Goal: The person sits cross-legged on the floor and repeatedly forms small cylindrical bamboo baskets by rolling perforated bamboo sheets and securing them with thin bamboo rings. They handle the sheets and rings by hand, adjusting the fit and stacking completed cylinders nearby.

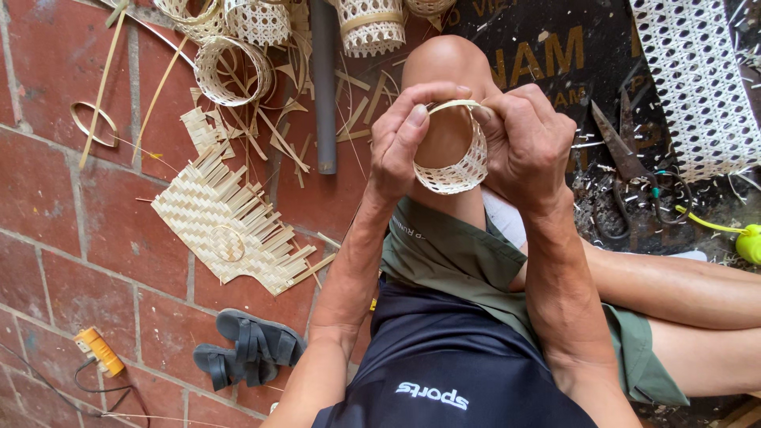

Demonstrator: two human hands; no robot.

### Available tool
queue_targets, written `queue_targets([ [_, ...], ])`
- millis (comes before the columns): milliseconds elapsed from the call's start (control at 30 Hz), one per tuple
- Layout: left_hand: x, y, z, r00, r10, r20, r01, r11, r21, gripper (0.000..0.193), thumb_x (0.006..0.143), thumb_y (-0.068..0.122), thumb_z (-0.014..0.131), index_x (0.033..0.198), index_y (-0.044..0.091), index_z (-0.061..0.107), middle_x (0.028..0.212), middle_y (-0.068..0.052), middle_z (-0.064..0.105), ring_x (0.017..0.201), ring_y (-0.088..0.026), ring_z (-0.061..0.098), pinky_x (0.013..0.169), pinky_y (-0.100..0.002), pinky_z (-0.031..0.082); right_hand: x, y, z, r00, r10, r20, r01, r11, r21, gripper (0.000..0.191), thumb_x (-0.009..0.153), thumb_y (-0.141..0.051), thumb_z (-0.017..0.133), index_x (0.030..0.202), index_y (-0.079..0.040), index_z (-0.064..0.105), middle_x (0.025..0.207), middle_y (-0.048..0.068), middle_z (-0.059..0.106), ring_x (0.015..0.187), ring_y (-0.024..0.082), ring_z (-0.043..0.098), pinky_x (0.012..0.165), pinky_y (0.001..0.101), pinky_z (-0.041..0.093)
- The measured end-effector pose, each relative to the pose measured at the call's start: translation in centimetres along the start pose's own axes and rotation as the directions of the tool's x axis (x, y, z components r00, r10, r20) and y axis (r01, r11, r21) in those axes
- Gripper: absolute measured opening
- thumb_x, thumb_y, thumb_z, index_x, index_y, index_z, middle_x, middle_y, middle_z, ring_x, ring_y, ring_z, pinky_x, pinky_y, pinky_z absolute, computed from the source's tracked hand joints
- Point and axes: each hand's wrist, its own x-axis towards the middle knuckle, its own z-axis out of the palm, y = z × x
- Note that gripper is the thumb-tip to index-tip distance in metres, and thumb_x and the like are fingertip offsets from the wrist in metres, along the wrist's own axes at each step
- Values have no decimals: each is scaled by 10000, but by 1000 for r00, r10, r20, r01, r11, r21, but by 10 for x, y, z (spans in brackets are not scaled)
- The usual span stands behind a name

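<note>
Gripping a small woven cane ring (453, 162) above the raised knee (448, 67), the left hand (400, 139) and right hand (523, 143) close their fingers on its rim, steadying it; a flat woven mat (226, 222) lies left of the knee.

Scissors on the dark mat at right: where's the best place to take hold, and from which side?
Take the scissors by the looped handles, the end nearest the person, coming from above. They lie flat on the dark mat, blades pointing away toward the woven mesh sheet; the loops are open and bare, though scraps lie around them. Both hands currently hold the small woven ring.
</note>
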Motion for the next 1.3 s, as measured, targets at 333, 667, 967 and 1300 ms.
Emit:
queue_targets([
  [333, 10, 5, -8, 991, 67, 116, -94, 965, 246, 439, 1094, 200, 371, 1249, -39, 705, 1264, -188, 712, 1243, -281, 662, 1166, -372, 497, -9, 5, 6, 999, 31, -45, -29, 998, 56, 120, 1115, -46, 756, 1098, -5, 645, 939, 129, 630, 746, 245, 645, 621, 343, 508],
  [667, 6, 7, -7, 982, 57, 177, -119, 925, 360, 477, 1140, 248, 347, 1368, -44, 648, 1471, -205, 628, 1458, -310, 521, 1293, -410, 376, -14, 11, 13, 985, 154, -75, -133, 963, 234, 159, 1125, -48, 739, 1035, 27, 632, 913, 101, 593, 747, 164, 568, 645, 298, 444],
  [967, -5, -5, -4, 999, -46, 0, 46, 999, 18, 363, 1121, 142, 470, 1360, -72, 638, 1385, -183, 678, 1354, -264, 606, 1242, -386, 426, -20, 18, 11, 859, 472, 197, -473, 585, 660, 176, 1081, -107, 713, 972, 22, 663, 889, 1, 583, 754, 66, 491, 673, 227, 382],
  [1300, -1, -1, -8, 994, -39, 105, 36, 999, 30, 423, 1130, 178, 409, 1408, -64, 617, 1471, -167, 630, 1452, -242, 538, 1294, -378, 373, -18, 10, 11, 860, 456, 229, -430, 405, 807, 363, 1107, -302, 638, 1127, 58, 685, 1177, 69, 660, 1051, 116, 605, 948, 258, 491],
])
